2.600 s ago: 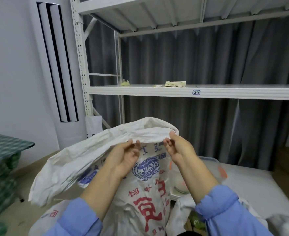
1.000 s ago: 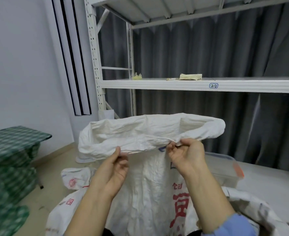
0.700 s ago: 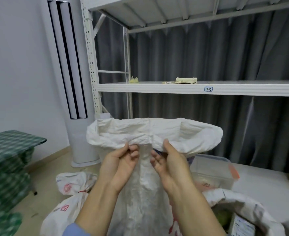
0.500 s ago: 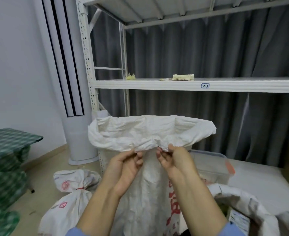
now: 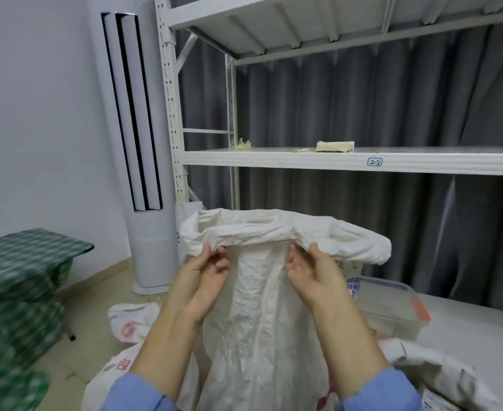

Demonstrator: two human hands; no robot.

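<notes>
Two grips, left hand (image 5: 204, 272) and right hand (image 5: 314, 271), now pinch the sack rim (image 5: 259, 234) wider apart.

A plain white wall (image 5: 36, 114) closes the left side, with a tall white tower air conditioner (image 5: 148, 247) standing on the beige floor (image 5: 96, 292). Beside it rises a white metal shelving rack (image 5: 274, 159), its middle shelf labelled "2-2" (image 5: 374, 162) and carrying a stack of papers (image 5: 334, 146) and a yellow scrap (image 5: 242, 146). Grey curtains (image 5: 363, 99) hang behind. A green checked cloth (image 5: 22, 262) covers furniture at the left.
</notes>
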